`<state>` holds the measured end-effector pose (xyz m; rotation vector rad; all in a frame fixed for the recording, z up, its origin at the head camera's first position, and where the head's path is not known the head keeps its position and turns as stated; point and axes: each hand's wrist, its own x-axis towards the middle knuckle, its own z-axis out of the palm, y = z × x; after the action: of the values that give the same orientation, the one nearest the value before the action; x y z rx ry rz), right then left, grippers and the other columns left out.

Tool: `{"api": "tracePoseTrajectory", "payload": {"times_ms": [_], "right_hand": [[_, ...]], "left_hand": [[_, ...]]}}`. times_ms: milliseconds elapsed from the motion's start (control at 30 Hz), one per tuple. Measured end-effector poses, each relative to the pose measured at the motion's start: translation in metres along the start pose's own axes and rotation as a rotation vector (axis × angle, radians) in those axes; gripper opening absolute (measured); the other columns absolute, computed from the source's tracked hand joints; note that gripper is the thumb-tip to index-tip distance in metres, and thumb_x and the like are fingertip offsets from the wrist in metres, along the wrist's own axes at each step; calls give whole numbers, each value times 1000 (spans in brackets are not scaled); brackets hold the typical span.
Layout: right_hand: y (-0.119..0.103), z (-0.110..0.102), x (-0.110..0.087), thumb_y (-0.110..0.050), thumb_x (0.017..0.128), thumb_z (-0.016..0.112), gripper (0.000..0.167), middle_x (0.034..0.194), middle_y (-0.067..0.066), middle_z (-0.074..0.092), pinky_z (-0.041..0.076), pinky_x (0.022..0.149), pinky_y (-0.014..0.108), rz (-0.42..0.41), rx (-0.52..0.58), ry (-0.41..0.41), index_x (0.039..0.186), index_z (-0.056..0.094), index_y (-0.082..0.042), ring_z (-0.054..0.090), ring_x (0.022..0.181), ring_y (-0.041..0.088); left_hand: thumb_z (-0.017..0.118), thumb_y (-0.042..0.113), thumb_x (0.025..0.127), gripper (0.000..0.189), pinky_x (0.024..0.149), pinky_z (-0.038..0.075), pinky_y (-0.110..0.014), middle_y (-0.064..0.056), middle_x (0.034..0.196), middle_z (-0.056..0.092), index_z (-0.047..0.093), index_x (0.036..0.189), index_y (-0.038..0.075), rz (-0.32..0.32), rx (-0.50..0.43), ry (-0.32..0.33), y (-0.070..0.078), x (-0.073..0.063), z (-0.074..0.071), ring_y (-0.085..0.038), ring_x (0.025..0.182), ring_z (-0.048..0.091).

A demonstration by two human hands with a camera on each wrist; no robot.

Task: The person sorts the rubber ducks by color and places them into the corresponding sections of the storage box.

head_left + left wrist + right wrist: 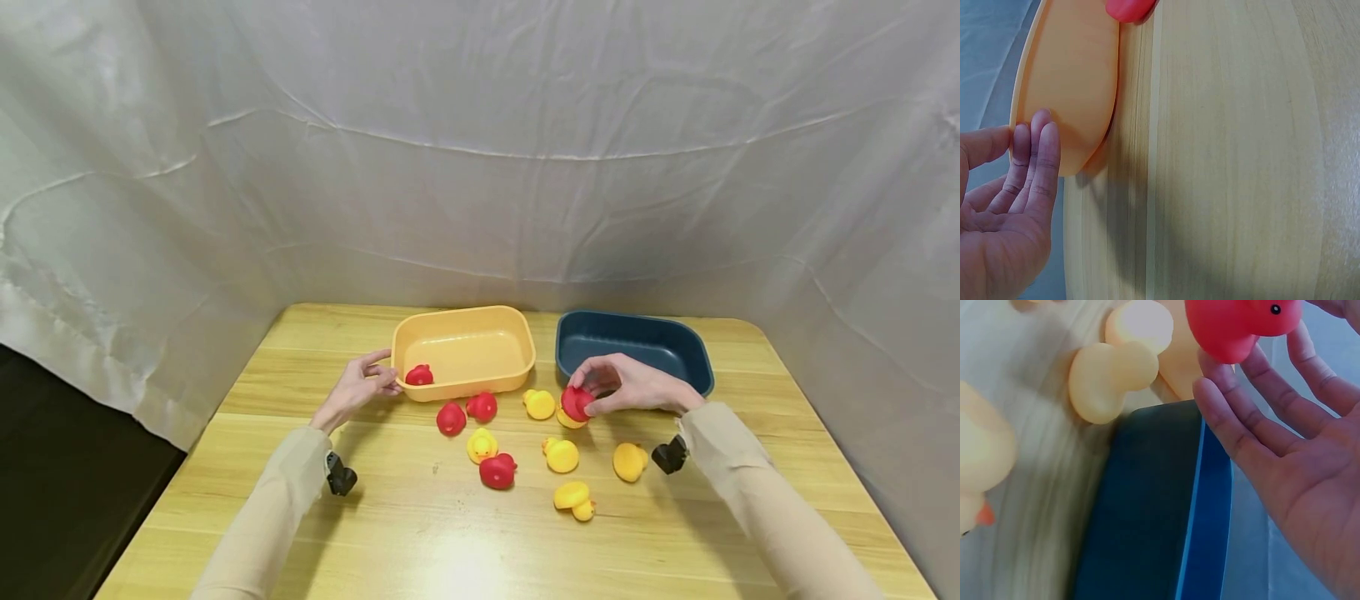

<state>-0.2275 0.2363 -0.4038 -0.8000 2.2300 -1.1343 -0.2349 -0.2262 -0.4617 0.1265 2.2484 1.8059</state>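
Observation:
My left hand (362, 385) holds the left end of the orange tub (1079, 62), its thumb at the rim and its fingers against the outer wall. One red rubber duck (419, 375) lies in that tub's near left corner. My right hand (626, 383) pinches another red rubber duck (1229, 328) between thumb and fingers. It is in front of the dark blue tub (637, 320), over a yellow duck (570, 419) that it partly hides. In the right wrist view the red duck's eye shows, while its upper part is cut off.
Between my arms lie several yellow ducks (561, 456) and red ducks (498, 472) on the wooden table (390, 517). Two red ducks sit just before the orange tub. A yellow duck (630, 462) lies near my right wrist. White sheeting (480, 208) surrounds the table's back and sides.

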Motion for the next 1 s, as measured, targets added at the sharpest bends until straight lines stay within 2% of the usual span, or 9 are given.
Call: {"api": "tracePoseTrajectory", "payload": {"times_ms": [400,633,800,1000], "right_hand": [[-6,-2,28,-14,91,75,30,119,19,67,58,90,18,-15,10,96,116,64,-1,67,103,26],[-7,4,44,-12,92,73,26,115,20,68,56,86,14,-46,-17,194,113,64,1,66,98,26],[-9,9,54,-15,94,72,25,115,18,68,57,87,18,-30,-52,278,113,66,0,64,103,29],[-9,14,63,-14,95,70,26,115,21,69,60,87,24,-35,-77,332,116,66,2,67,105,33]], "left_hand": [[52,0,101,61,92,62,-42,-38,116,61,24,153,-12,0,5,3,-1,0,0,-16,85,72],[52,-1,101,60,92,62,-42,-37,115,62,24,153,-12,1,6,4,-2,1,0,-16,85,71],[52,0,101,61,92,62,-41,-37,115,62,24,154,-12,1,1,1,-2,1,0,-16,85,72],[53,2,102,62,93,62,-41,-38,119,60,23,154,-11,5,5,-1,-2,1,-1,-12,84,70]]}}
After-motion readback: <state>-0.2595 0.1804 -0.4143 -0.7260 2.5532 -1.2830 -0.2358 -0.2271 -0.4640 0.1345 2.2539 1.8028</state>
